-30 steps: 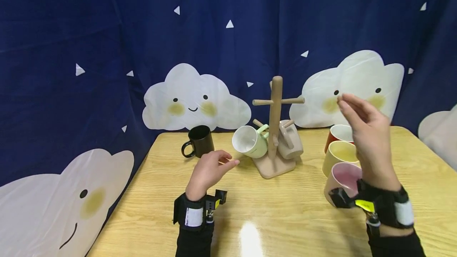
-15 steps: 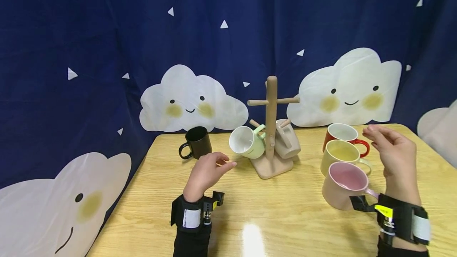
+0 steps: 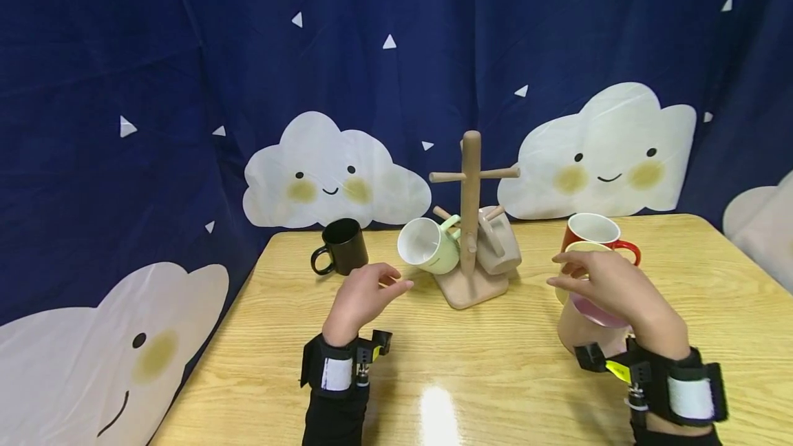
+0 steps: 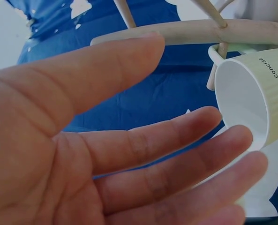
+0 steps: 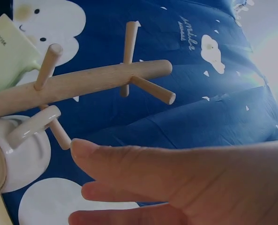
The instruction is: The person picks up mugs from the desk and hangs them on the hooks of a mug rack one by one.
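My left hand (image 3: 359,298) hovers above the table with relaxed, parted fingers and holds nothing. Behind it stands a black mug (image 3: 348,250). Beyond its fingertips a light green mug (image 3: 442,257) hangs tilted by its handle on a wooden mug tree (image 3: 471,198); the left wrist view shows "concise" printed on that mug. A greyish mug (image 3: 504,246) hangs on the tree's other side. My right hand (image 3: 610,288), bare of any object, is over a pink mug (image 3: 585,332) and a yellow mug (image 3: 582,248) in the head view, hiding parts of both and their handles.
Behind the yellow mug is a red mug (image 3: 591,229) with a white inside, its handle pointing right. The tree's upper pegs (image 3: 500,173) carry no mugs. A dark blue curtain (image 3: 347,54) with white clouds rises behind the wooden table (image 3: 483,377).
The right hand first moves right and down past the mugs' handles, then swings back left over the pink and yellow mugs. The left hand stays nearly still; the mugs keep their places.
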{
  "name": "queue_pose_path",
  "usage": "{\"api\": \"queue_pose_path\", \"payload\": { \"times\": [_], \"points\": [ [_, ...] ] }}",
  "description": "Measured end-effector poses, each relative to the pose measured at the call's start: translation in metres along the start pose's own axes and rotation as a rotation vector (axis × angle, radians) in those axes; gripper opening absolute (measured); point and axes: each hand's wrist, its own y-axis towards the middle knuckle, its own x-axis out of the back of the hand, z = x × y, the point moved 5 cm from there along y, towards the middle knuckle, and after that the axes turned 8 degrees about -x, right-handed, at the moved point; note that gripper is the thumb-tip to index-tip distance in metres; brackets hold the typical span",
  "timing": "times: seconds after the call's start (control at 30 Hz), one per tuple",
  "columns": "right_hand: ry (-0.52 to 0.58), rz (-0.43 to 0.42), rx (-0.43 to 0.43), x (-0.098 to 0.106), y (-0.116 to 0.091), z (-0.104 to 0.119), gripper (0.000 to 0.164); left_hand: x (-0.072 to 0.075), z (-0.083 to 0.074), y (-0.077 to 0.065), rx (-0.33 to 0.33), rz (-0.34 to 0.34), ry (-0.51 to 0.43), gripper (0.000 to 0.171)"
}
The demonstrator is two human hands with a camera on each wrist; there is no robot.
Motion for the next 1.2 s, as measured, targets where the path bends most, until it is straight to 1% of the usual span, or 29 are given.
{"api": "queue_pose_path", "payload": {
  "times": [0.13,0.37,0.47,0.57,0.67,0.73,0.83,0.9,0.97,1.03,1.07,1.13,1.2],
  "points": [
    [-0.009,0.000,-0.033,-0.001,0.000,-0.003,0.043,-0.002,-0.001,0.002,-0.003,0.007,0.009,0.037],
    [-0.012,-0.004,-0.051,0.003,-0.002,-0.007,0.047,-0.003,-0.002,0.005,-0.008,0.008,0.011,0.035],
    [-0.009,-0.003,-0.057,0.004,-0.003,-0.008,0.049,-0.003,-0.003,0.006,-0.010,-0.002,-0.001,0.034],
    [-0.009,0.004,-0.065,0.004,-0.004,-0.009,0.051,-0.001,-0.002,0.007,-0.022,-0.039,-0.036,0.032],
    [-0.003,0.019,-0.072,0.003,-0.005,-0.011,0.052,0.006,0.007,0.009,-0.006,-0.114,-0.095,0.031],
    [0.003,0.031,-0.075,0.001,-0.005,-0.011,0.053,0.014,0.022,0.011,0.022,-0.185,-0.132,0.032],
    [0.008,0.030,-0.080,0.000,-0.005,-0.011,0.053,0.031,0.057,0.020,0.094,-0.320,-0.147,0.039],
    [0.015,0.031,-0.079,0.000,-0.005,-0.010,0.053,0.042,0.085,0.027,0.130,-0.396,-0.104,0.044],
    [0.018,0.035,-0.075,-0.001,-0.003,-0.009,0.053,0.050,0.112,0.033,0.172,-0.429,-0.037,0.048],
    [0.021,0.043,-0.067,-0.002,-0.002,-0.007,0.053,0.054,0.137,0.036,0.203,-0.410,0.044,0.050],
    [0.022,0.046,-0.062,-0.002,-0.002,-0.007,0.053,0.054,0.148,0.038,0.212,-0.383,0.085,0.050],
    [0.019,0.048,-0.061,-0.003,-0.002,-0.005,0.052,0.052,0.166,0.039,0.229,-0.314,0.134,0.050],
    [0.023,0.055,-0.066,-0.004,-0.002,-0.004,0.052,0.047,0.182,0.040,0.242,-0.250,0.154,0.047]
  ]
}}
